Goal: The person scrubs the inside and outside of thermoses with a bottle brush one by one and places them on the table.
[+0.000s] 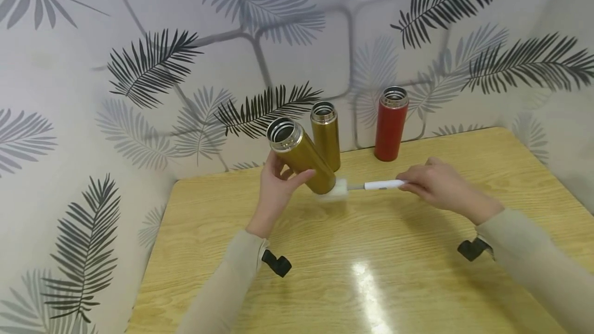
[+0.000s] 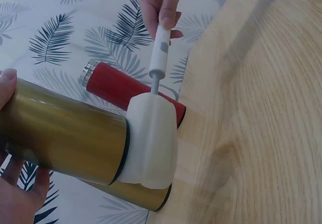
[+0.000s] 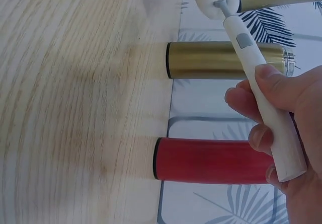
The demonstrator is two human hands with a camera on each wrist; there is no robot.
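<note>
My left hand (image 1: 275, 189) grips a gold thermos flask (image 1: 303, 156), lidless and tilted, its open mouth up to the left. In my right hand (image 1: 433, 184) is the white handle of a bottle brush (image 1: 382, 184), pinched between thumb and fingers. The brush's white sponge head (image 2: 151, 141) presses against the base of the tilted flask in the left wrist view. Behind the raised flask, a second gold flask (image 1: 327, 138) stands upright without a lid. A red flask (image 1: 391, 125), also lidless, stands farther right, beyond the right hand.
The wooden table (image 1: 325, 272) reaches to a wall (image 1: 306, 66) papered with feather leaves, close behind the standing flasks. A black wrist strap mount (image 1: 277, 263) hangs under the left sleeve, and another mount (image 1: 472, 249) under the right.
</note>
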